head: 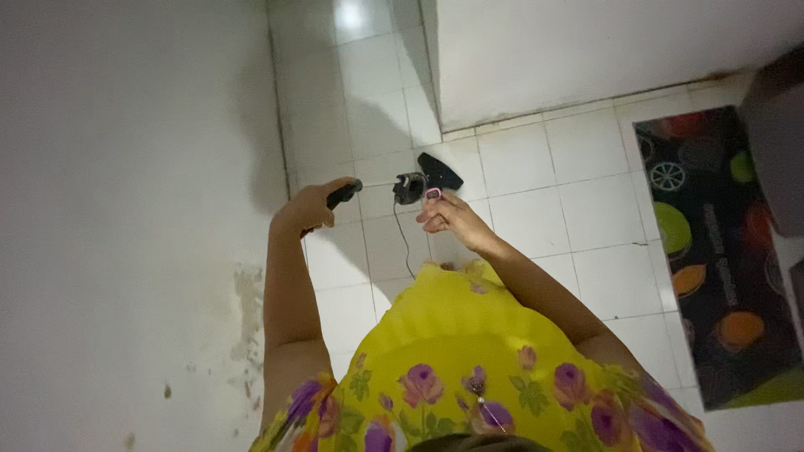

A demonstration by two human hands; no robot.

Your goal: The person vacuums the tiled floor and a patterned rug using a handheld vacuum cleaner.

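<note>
My left hand (311, 208) is closed around a black handle (344, 194) that sticks out to the right of the fist. My right hand (448, 216) grips a black appliance (425, 179) with a round body and a flat triangular black head; a pink part shows at the fingertips. A thin dark cord (403, 238) hangs down from the appliance toward my yellow flowered dress (469, 368). Both hands are held out in front of me over the white tiled floor (578, 192), a short gap apart.
A white wall (126, 209) runs along the left, with scuffed paint low down. Another white wall or cabinet face (586, 50) stands ahead. A dark mat with fruit pictures (720, 251) lies on the tiles at right, next to a dark object (779, 142).
</note>
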